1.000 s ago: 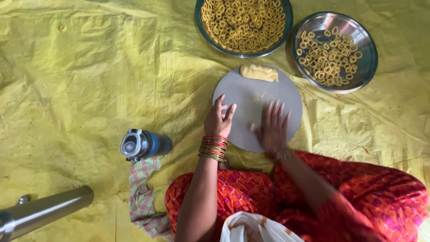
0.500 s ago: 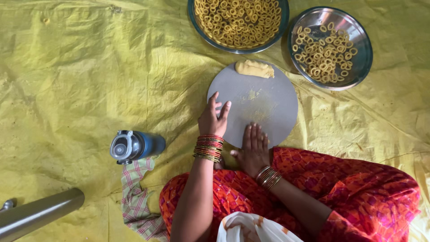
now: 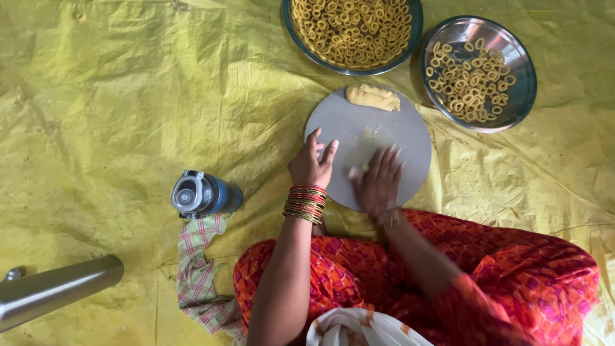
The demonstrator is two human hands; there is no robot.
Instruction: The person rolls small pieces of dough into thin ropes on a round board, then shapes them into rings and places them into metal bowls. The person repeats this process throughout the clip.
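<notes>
A round grey board point(image 3: 397, 128) lies on a yellow sheet point(image 3: 128, 102) in front of me. My left hand point(image 3: 311, 163), with red bangles at the wrist, rests on the board's left edge, fingers spread. My right hand point(image 3: 378, 179), blurred by motion, lies flat on the near part of the board, pressing a small piece of dough that shows only at its fingertips. A lump of yellow dough point(image 3: 373, 97) sits at the board's far edge.
Two steel plates hold several small dough rings: a full one point(image 3: 410, 48) at the top and a sparser one point(image 3: 512, 96) to the right. A blue bottle point(image 3: 204, 195) lies on a checked cloth point(image 3: 202, 269) at left. A steel cylinder point(image 3: 54, 291) lies bottom left.
My right hand slid back toward me across the board, then forward again over the dough. My left hand stayed on the board's left edge.
</notes>
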